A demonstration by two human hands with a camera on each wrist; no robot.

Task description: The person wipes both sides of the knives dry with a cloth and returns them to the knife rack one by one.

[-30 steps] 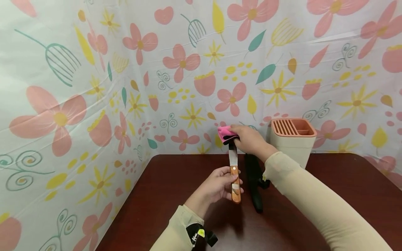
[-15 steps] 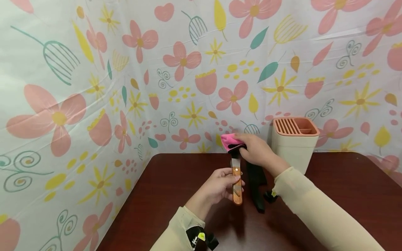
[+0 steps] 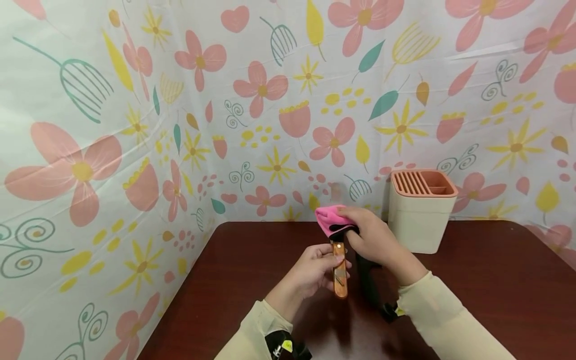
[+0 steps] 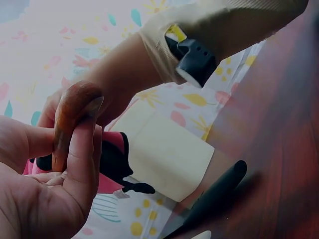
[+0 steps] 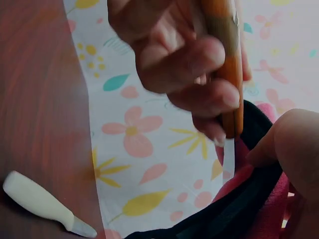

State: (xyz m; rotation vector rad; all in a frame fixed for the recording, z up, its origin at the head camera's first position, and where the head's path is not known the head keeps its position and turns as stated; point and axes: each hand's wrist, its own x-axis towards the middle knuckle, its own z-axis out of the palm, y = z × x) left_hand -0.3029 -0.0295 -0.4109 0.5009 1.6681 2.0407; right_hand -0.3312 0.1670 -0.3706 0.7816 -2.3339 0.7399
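Observation:
My left hand (image 3: 310, 272) grips the wooden handle of a knife (image 3: 340, 282) above the table, blade pointing away from me. Round the blade, close to the handle, my right hand (image 3: 371, 235) holds a folded pink and black cloth (image 3: 330, 216). Most of the blade is hidden by the cloth. A short strip of bare metal shows beside the handle in the right wrist view. Beneath my right forearm lies a black knife (image 3: 368, 282), partly covered; its dark handle (image 4: 224, 184) also appears in the left wrist view.
A cream knife holder (image 3: 418, 225) with a slotted orange top stands at the back right, by the patterned wall cloth. In the right wrist view, a small knife with a white handle (image 5: 42, 201) lies on the dark red table (image 3: 252, 260).
My right hand has drawn the cloth down the blade toward me, from farther along it to right beside the handle. The left hand has kept its grip on the knife handle.

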